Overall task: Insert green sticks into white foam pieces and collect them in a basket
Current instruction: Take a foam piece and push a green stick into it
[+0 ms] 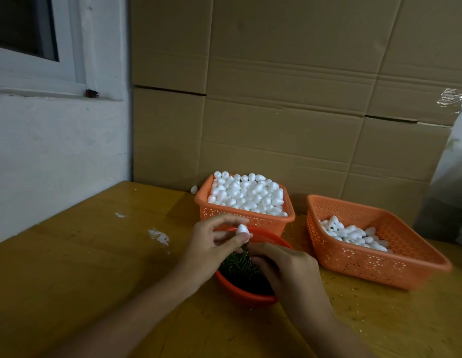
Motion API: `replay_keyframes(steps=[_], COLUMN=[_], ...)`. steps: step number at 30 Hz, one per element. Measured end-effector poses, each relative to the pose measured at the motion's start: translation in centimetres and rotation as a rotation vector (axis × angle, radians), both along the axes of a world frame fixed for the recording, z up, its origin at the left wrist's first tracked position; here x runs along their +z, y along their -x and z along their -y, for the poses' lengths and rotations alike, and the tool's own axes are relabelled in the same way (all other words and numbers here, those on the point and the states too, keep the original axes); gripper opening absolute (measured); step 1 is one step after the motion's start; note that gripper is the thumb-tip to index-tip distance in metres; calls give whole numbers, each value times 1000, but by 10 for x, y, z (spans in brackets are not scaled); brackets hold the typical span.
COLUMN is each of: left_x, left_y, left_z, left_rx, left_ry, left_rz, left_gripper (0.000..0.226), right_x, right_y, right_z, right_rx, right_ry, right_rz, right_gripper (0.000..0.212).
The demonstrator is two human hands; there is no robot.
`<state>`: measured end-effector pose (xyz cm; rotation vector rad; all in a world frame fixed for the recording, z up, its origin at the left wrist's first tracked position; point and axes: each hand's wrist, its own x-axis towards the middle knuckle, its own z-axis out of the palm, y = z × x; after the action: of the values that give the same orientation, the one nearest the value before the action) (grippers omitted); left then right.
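Observation:
My left hand (214, 244) pinches a white egg-shaped foam piece (242, 230) between thumb and fingers, above the far rim of a round red bowl (244, 295). The bowl holds a heap of short green sticks (237, 266). My right hand (284, 267) reaches into the bowl with its fingers curled at the sticks; whether it grips one is hidden. Behind stands an orange basket (250, 219) heaped with plain foam pieces (246, 193). To the right an orange basket (366, 264) holds several foam pieces (354, 235), some showing green spots.
Everything stands on a yellow-brown wooden table (95, 267) with white paint marks. Cardboard sheets (289, 99) form the back wall, and a white wall with a window frame is at the left. One loose foam piece (194, 189) lies behind the full basket.

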<state>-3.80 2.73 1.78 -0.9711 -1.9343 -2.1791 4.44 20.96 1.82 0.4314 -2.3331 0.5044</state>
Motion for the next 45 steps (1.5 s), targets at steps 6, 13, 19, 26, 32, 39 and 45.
replay_keyframes(steps=[6,13,19,26,32,39,45], left_x=[1,5,6,4,5,5,6], left_y=[-2,-3,-3,-3,-2,0,1], left_z=[1,1,2,4,2,3,4], left_rx=[10,7,-10,-11,-24,-32,-78], left_ry=[-6,-38,0,6,-15,4,6], left_rz=[13,-27,-35,-19,-7,-15,-10], left_gripper=[20,20,18,18,19,21,27], right_x=[-1,-1,-5,-2,1,-1,0], right_y=[2,4,6,4,3,4,3], right_z=[-3,-7,-9,-7,-7,-6,-5], right_rx=[-39,-42,-30,-7,-15,-20,98], right_ry=[-37,104,123,72,78,315,612], right_rz=[19,30,95,94,81,120,185], right_gripper=[33,36,27,23,23,17,10])
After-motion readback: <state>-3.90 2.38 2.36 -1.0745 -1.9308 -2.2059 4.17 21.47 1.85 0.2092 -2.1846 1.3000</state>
